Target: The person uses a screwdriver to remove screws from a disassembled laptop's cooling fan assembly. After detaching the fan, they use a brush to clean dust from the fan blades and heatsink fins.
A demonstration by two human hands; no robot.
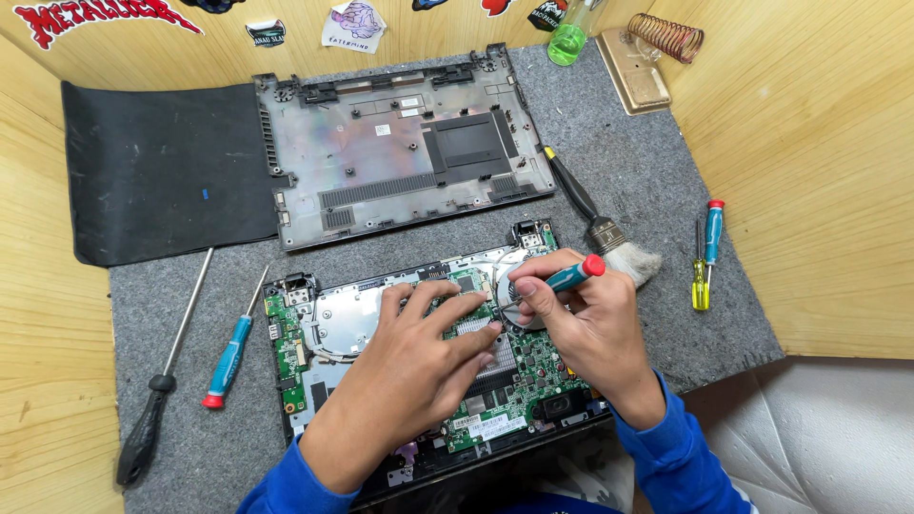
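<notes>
The right hand (583, 319) is pinching a small teal screwdriver (569, 277) over the round fan (519, 295) at the far right of the opened laptop (419, 381), while the left hand (419, 357) is lying flat, fingers spread and holding nothing, on the green circuit board (514, 390). The tip (hidden behind the fingers) may be slipping off its screw if tilted, and could be scratching the board; the removed bottom cover (400, 143) is lying farther back.

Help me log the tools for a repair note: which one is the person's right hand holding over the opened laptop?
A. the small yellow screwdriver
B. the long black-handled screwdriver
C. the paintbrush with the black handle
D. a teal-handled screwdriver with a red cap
D: the right hand grips the teal-handled screwdriver, while the paintbrush, long black-handled screwdriver and small yellow screwdriver lie untouched on the grey mat.
</notes>
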